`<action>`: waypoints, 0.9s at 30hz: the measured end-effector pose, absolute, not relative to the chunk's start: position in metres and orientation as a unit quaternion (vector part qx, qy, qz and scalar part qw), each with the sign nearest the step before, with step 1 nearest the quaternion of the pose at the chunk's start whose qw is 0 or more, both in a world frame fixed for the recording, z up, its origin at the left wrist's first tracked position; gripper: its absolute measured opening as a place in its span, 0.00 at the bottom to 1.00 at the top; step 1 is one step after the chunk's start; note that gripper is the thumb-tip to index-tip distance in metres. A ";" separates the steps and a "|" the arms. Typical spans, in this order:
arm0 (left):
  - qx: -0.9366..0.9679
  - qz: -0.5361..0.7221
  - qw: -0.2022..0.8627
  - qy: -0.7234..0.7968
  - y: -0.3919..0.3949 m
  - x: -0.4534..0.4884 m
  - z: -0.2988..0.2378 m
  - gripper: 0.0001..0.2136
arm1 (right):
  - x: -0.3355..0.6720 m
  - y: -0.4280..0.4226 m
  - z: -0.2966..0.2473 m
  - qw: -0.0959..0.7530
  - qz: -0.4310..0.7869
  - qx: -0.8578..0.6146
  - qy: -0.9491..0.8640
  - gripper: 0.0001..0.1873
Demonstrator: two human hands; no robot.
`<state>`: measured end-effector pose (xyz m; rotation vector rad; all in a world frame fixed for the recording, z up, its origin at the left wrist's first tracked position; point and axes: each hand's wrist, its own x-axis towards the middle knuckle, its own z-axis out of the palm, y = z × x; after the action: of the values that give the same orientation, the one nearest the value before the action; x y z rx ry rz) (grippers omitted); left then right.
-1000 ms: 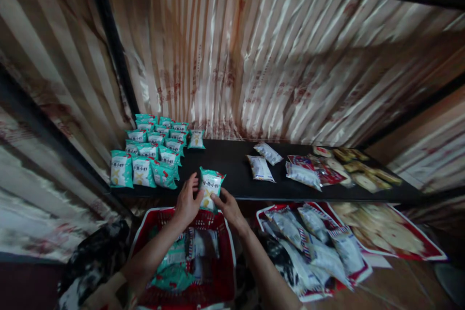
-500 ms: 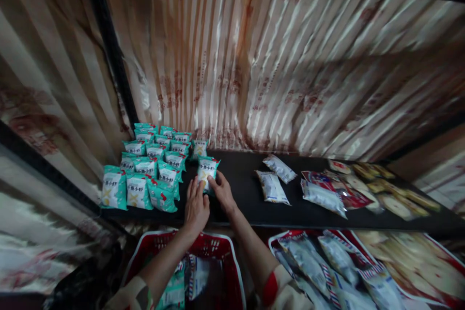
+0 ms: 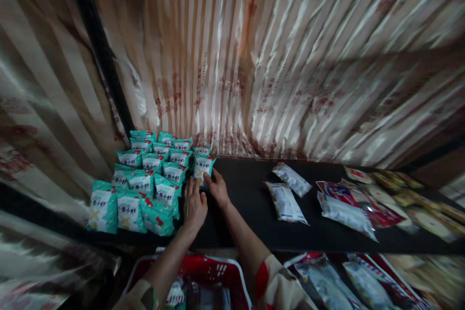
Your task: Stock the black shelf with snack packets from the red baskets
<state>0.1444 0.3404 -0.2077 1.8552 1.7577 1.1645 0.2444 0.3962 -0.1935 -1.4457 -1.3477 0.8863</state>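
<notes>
Teal-and-white bags (image 3: 141, 181) bear dark lettering; the shelf (image 3: 247, 218) is black, the basket (image 3: 198, 267) red with a white rim, the curtain (image 3: 225, 58) striped brown and pale with reddish prints.

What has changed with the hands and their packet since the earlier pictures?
The right hand moved the teal packet from the front of the shelf toward the back, in front of one rear packet, and still holds it; the left hand went along, now near its lower edge. The teal rows and silver packets stayed put.

Right hand (image 3: 218, 190) now holds the teal bag (image 3: 203, 166) deeper over the shelf (image 3: 247, 193), close before the rear bag (image 3: 202, 150), left hand (image 3: 196, 207) farther forward too
</notes>
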 end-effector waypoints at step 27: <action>0.667 0.404 0.155 0.606 0.350 0.144 -0.223 0.25 | 0.224 0.401 -0.202 0.404 0.201 -0.682 -0.576 0.26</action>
<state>0.1441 0.3498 -0.2231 1.9114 1.7362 1.1582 0.2235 0.4005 -0.2022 -1.7211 -1.4543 0.5074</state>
